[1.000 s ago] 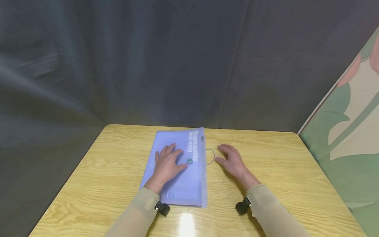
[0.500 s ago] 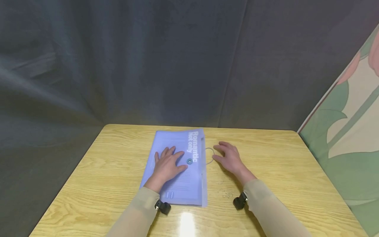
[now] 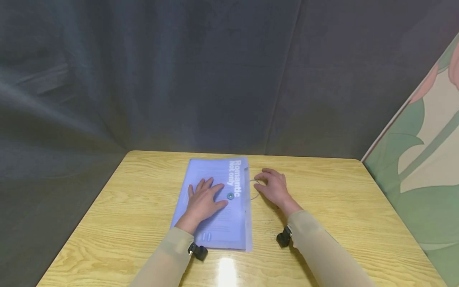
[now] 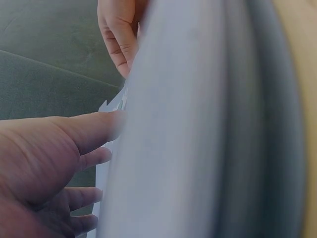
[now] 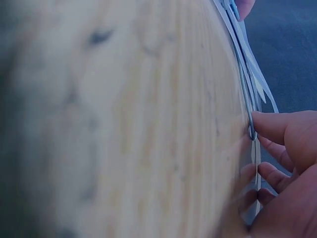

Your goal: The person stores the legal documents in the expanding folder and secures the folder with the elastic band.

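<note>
A translucent lilac document folder (image 3: 211, 169) lies on the table, with white lettering and a round blue-green button (image 3: 230, 196) on its flap. My left hand (image 3: 202, 203) rests on the folder with fingers spread, its thumb beside the button. From the folder's right edge a thin elastic cord loop (image 3: 254, 198) sticks out. My right hand (image 3: 276, 189) is at this loop, thumb and index finger bent towards it with a gap between their tips. In the right wrist view the thumb of the right hand (image 5: 292, 148) is at the end of the cord (image 5: 242, 79); firm contact is unclear.
The wooden table (image 3: 344, 207) extends to both sides of the folder. A dark curtain (image 3: 215, 79) hangs behind it, and a flowered panel (image 3: 423, 167) stands at the right. Small faint marks (image 3: 270, 231) show on the wood near the right wrist.
My right hand has moved left and slightly away from me, bringing its fingertips to the cord loop. The left hand stays on the folder, which has hardly moved.
</note>
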